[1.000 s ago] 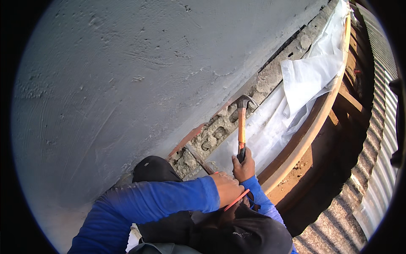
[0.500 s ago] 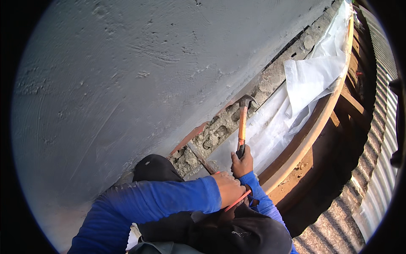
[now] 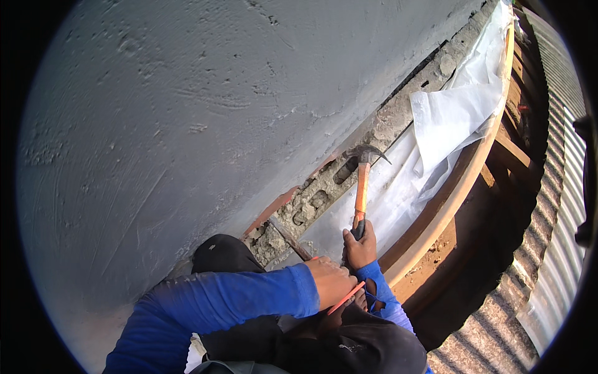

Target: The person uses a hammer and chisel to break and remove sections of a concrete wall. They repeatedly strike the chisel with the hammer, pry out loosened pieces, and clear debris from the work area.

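Right hand (image 3: 360, 244): clenched on the black grip of an orange-handled claw hammer (image 3: 361, 187), forearm raised, head poised at the broken mortar strip (image 3: 324, 196).
Left hand (image 3: 330, 282): closed round a thin orange tool (image 3: 346, 298), blue sleeve bent across the body.
Step, as judged: chipping rubble along the base of the grey plastered wall (image 3: 187, 124); a further blow calls for a short, aimed swing.
Beside: white plastic sheet (image 3: 455, 118), curved timber edge (image 3: 448, 199).
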### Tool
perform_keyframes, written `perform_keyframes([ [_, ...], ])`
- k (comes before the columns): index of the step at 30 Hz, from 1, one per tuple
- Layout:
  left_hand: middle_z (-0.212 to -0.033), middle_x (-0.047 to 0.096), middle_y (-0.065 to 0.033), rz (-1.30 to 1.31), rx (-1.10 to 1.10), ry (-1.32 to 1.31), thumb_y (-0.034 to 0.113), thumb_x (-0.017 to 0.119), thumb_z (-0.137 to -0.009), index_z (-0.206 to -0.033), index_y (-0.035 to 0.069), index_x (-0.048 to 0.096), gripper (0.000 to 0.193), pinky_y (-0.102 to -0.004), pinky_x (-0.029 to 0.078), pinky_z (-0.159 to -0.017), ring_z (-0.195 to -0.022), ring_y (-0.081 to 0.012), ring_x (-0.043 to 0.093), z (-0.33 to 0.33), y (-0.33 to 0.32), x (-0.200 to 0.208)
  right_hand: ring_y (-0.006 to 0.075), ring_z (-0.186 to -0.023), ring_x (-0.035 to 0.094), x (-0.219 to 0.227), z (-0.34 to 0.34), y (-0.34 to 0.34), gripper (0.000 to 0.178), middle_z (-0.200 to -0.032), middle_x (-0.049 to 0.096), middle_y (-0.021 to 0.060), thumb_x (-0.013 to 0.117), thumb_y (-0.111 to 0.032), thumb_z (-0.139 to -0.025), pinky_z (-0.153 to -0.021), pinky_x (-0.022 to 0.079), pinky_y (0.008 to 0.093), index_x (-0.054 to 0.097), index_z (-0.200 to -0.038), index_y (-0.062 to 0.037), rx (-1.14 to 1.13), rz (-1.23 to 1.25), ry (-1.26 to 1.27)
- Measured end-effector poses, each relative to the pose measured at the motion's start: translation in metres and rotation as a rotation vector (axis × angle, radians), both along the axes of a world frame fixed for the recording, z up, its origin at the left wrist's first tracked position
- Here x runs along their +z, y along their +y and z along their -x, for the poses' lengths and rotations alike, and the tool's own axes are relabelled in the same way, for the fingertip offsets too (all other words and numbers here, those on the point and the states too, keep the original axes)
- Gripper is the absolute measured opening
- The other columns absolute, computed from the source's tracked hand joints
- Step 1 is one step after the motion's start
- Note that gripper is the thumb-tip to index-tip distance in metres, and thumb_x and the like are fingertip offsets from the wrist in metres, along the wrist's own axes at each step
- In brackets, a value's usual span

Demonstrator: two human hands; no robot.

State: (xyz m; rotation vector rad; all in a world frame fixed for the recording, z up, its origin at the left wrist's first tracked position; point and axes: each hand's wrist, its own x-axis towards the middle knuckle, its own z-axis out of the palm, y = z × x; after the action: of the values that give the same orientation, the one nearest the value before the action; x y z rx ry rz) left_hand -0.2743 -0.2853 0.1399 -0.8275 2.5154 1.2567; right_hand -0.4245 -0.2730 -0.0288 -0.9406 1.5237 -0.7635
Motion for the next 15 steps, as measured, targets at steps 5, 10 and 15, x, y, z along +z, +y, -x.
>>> perform_keyframes([
  [5,-0.092,0.065,-0.0170,-0.005,0.000,0.001,0.022,0.063,-0.080,-0.095,0.004,0.056,0.025,-0.0425,0.049,-0.080,-0.091,-0.0330,0.065,0.000,-0.001,-0.001,0.0157,-0.040,0.049,0.043,0.026,-0.008,0.021,-0.063,0.051,0.0055,0.060,-0.010,-0.090,-0.035,0.042,0.0301,0.041,-0.099,-0.0068,-0.393,-0.037,-0.505],
  [10,-0.090,0.065,-0.0181,0.006,-0.006,0.042,0.021,0.063,-0.080,-0.096,0.003,0.056,0.025,-0.0431,0.050,-0.078,-0.090,-0.0346,0.065,0.000,-0.001,-0.001,0.0151,-0.042,0.049,0.037,0.024,-0.010,0.024,-0.062,0.047,0.0028,0.061,-0.015,-0.091,-0.038,0.046,0.0319,0.038,-0.093,-0.0113,-0.689,-0.117,-0.583],
  [15,-0.089,0.065,-0.0175,0.000,0.006,0.041,0.021,0.063,-0.080,-0.096,0.004,0.056,0.025,-0.0433,0.050,-0.076,-0.086,-0.0362,0.065,0.001,0.001,-0.002,0.0158,-0.039,0.049,0.026,0.014,-0.007,0.025,-0.062,0.052,0.0053,0.064,-0.009,-0.087,-0.035,0.045,0.0323,0.041,-0.097,-0.0081,-0.238,-0.272,-0.592],
])
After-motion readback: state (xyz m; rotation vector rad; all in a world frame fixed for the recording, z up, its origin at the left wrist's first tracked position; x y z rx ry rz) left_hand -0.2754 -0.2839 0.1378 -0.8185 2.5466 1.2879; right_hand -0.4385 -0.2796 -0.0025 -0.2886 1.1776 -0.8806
